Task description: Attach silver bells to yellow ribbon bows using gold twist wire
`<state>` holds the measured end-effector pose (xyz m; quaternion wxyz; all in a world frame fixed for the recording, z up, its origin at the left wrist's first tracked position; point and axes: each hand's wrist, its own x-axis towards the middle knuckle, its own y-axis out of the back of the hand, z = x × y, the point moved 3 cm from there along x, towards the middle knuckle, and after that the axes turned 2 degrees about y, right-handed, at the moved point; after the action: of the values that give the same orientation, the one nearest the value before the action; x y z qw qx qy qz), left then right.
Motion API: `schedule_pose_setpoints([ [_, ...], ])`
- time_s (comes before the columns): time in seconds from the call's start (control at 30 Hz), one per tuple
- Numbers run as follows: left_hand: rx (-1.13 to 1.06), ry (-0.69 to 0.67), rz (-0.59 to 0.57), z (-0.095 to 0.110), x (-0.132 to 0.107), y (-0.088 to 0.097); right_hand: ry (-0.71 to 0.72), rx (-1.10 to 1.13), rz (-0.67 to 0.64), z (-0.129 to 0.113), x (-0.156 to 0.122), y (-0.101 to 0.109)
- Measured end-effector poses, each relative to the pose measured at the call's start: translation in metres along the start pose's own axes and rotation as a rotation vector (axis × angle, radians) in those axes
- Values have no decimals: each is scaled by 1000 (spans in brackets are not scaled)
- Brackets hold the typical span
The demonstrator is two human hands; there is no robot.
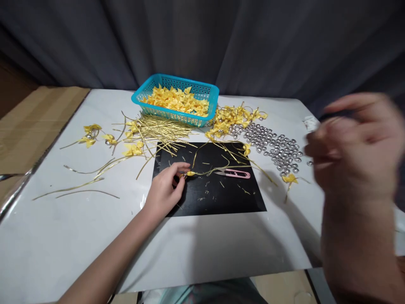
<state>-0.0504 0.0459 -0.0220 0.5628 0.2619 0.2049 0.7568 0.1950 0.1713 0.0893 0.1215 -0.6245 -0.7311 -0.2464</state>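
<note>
Over the black mat (190, 202), my left hand (166, 185) pinches a small yellow ribbon flower (190, 173) with a silvery bead at its base. Gold wire (215, 169) runs from the flower to the right, passing by pink-handled thread snips (236, 173) that lie on the mat. High at the right, close to the camera, is my right hand (357, 139). Its fingers look curled but are smeared by motion, so what they hold, if anything, does not show. Tiny gold wire clippings are scattered on the mat.
Behind the mat stands a blue basket (175, 115) of yellow ribbon pieces. Gold wires (164, 128) are heaped before it. Silvery beads (275, 145) spread at right, beside a pile of yellow flowers (232, 116). More wired flowers (90, 137) lie left on the white table (79, 236).
</note>
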Motion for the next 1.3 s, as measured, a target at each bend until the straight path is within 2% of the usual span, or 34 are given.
schedule_pose_setpoints([
  [0.07,-74,-1,14,2,-1,0,-133,83,-230,3,-19,-39],
  [0.13,-177,43,10,3,-2,-2,-294,11,-385,10,-42,-74],
  [0.23,-310,138,-27,3,-3,-7,-384,-101,-466,23,-69,-109],
  [0.3,-403,203,-51,3,-3,-9,-418,-164,-503,33,-80,-121],
  [0.4,-595,329,-58,3,-1,-9,-454,-191,-508,45,-87,-125],
  [0.5,-755,459,-69,3,1,-8,-486,-112,-513,49,-89,-126],
  [0.63,-806,563,-119,3,1,-6,-567,66,-565,48,-89,-128],
  [0.73,-783,553,-189,5,2,-4,-607,174,-599,47,-86,-127],
  [0.9,-751,429,-304,8,1,-5,-645,239,-648,50,-88,-127],
  [1.1,-802,457,-241,4,0,-9,-595,138,-661,50,-87,-125],
  [1.3,-743,477,-260,3,0,-5,-561,118,-649,46,-81,-119],
])
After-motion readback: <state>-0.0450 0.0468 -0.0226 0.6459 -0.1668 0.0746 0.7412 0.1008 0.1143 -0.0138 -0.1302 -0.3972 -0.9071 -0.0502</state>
